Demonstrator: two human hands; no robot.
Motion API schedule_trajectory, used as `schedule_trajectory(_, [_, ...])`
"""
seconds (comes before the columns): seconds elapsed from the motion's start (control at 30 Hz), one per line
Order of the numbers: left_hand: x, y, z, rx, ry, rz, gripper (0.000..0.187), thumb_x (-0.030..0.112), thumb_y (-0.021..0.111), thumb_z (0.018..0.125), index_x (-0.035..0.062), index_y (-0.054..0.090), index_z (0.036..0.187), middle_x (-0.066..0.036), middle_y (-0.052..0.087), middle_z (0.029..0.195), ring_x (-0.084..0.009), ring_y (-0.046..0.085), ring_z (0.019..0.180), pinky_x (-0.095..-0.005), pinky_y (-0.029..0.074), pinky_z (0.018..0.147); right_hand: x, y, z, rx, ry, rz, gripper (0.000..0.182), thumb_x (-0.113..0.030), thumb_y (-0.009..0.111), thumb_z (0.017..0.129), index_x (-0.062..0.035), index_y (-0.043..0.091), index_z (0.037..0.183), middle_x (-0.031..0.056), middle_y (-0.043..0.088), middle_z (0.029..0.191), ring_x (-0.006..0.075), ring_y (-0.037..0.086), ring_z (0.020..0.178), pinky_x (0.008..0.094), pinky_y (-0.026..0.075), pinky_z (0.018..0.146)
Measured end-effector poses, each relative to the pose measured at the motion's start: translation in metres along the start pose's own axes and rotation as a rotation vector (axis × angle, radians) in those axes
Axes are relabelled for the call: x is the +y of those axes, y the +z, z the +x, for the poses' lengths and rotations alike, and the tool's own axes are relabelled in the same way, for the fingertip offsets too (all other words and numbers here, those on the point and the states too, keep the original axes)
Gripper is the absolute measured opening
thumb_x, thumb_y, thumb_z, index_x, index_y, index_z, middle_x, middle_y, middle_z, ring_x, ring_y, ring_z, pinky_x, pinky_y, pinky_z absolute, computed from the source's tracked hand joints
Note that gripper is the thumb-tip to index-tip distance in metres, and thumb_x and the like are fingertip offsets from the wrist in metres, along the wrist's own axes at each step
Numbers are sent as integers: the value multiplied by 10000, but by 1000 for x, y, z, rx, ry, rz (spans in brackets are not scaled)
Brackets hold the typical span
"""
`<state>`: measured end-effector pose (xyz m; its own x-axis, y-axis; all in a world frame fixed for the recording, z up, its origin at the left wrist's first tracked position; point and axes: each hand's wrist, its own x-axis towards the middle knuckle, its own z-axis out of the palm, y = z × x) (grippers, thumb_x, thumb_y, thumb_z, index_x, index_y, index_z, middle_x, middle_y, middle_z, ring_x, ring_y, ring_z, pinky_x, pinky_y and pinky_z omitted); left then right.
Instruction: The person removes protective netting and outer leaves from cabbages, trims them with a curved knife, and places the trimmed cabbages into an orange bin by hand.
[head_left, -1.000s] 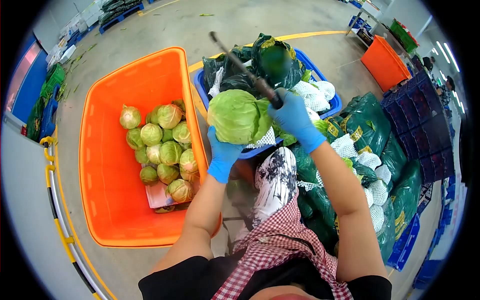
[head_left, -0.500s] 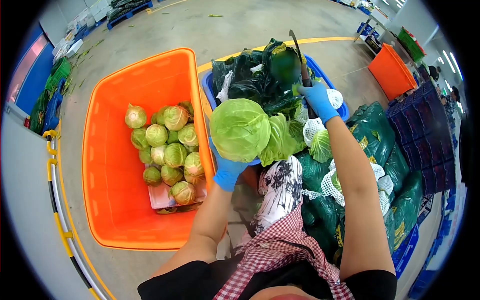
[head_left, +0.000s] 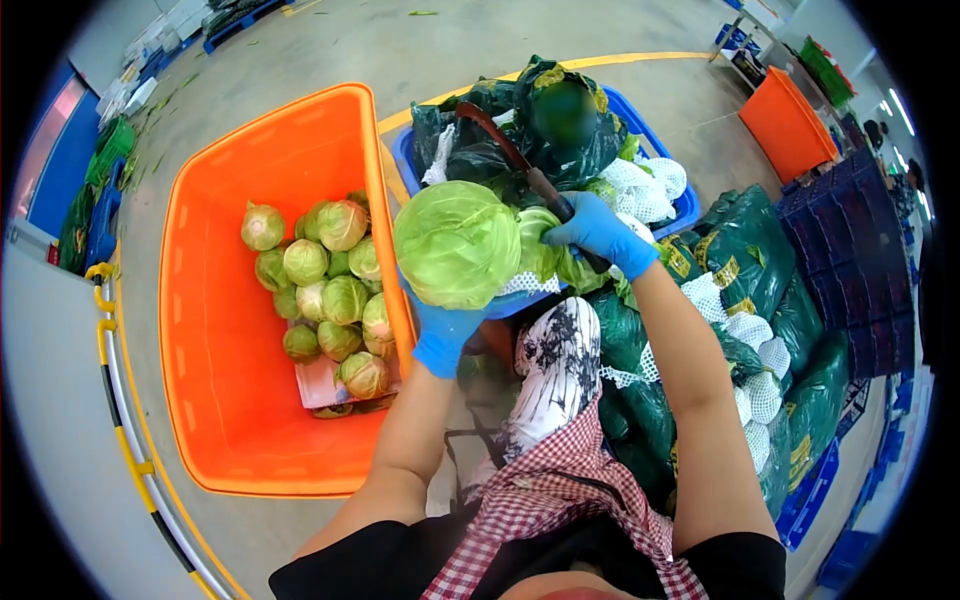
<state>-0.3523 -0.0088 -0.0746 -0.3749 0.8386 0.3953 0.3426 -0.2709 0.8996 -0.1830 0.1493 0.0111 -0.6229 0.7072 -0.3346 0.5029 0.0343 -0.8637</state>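
My left hand (head_left: 444, 332), in a blue glove, is closed under a large pale-green cabbage (head_left: 457, 245) and holds it up beside the orange tub's right rim. My right hand (head_left: 602, 236), also gloved, grips the dark handle of a knife (head_left: 545, 188). Its reddish-brown blade points up and left, above the cabbage. A loose outer leaf (head_left: 540, 240) hangs at the cabbage's right side, against my right fingers; whether they pinch it is hard to tell. Below lies a blue crate (head_left: 655, 135) with dark green plastic bags (head_left: 480, 105) and white foam nets (head_left: 640, 190).
The deep orange tub (head_left: 235, 400) at left holds several cabbages (head_left: 342, 300). Stuffed green bags (head_left: 750, 245) lie to the right, with foam nets on them. Beyond are stacked dark crates (head_left: 845, 260) and another orange tub (head_left: 790, 125). A striped rail (head_left: 125, 420) runs along the left wall.
The knife has swung from pointing upward to pointing up and left, over the cabbage. My right hand has moved left and down toward the leaf; the cabbage has shifted slightly left.
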Motion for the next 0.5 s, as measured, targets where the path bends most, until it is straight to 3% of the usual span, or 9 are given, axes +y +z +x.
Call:
schedule_trajectory(0.07, [-3,1,-1,8,-175,-402,793,123,749,723,103,289,1368,-98,422,1338,-254,442,1203,-416,427,965,3,-8,9,11,-6,-43,329,-127,749,643,9,608,908,21,575,659,101,529,498,251,446,460])
schedule_trajectory(0.1, [13,-1,0,59,-410,-1000,786,137,753,721,110,305,1367,-97,426,1338,-254,427,1214,-412,418,974,7,-11,15,10,1,-70,343,-132,746,642,13,611,921,32,584,663,114,541,500,261,455,466])
schedule_trajectory(0.17, [17,-2,-4,43,-451,-1148,755,216,739,737,123,330,1365,-95,428,1342,-264,399,1236,-419,392,997,20,-18,28,91,41,-170,342,-135,739,651,13,607,929,46,589,671,126,552,505,274,461,476])
schedule_trajectory(0.23, [-2,-3,-11,-56,-141,-417,725,347,691,767,132,344,1366,-93,424,1351,-281,377,1253,-442,360,1021,43,-29,40,256,105,-319,314,-132,728,672,4,594,921,52,583,678,125,550,512,279,457,484])
schedule_trajectory(0.3, [-17,-6,-9,-35,10,-29,731,478,621,786,134,347,1370,-94,417,1361,-299,368,1263,-469,332,1039,57,-40,48,411,115,-112,392,-237,758,704,31,575,924,73,594,702,140,570,531,299,454,484])
schedule_trajectory(0.37, [-27,-4,-11,12,-112,-395,754,570,547,793,135,344,1374,-96,406,1375,-313,367,1267,-489,309,1052,53,-45,54,460,23,249,467,-332,773,709,38,562,900,71,589,698,138,563,525,296,449,484])
schedule_trajectory(0.4, [-30,-3,-14,35,-265,-867,764,596,514,793,135,343,1377,-98,398,1383,-318,367,1268,-496,299,1058,38,-46,50,496,27,234,483,-377,774,706,21,560,876,57,580,680,132,551,525,286,446,494])
schedule_trajectory(0.43, [-30,-3,-14,19,-353,-1183,763,599,498,795,135,340,1380,-101,391,1390,-319,368,1270,-496,295,1061,17,-46,41,561,102,-31,473,-382,774,700,-1,565,888,38,570,671,128,542,522,268,438,485])
schedule_trajectory(0.5, [-28,-2,-13,-4,-503,-1651,749,582,484,804,135,333,1386,-110,376,1403,-320,370,1273,-492,293,1066,-2,-41,33,574,-10,-223,454,-352,785,689,-20,564,906,25,566,666,108,520,495,252,427,457])
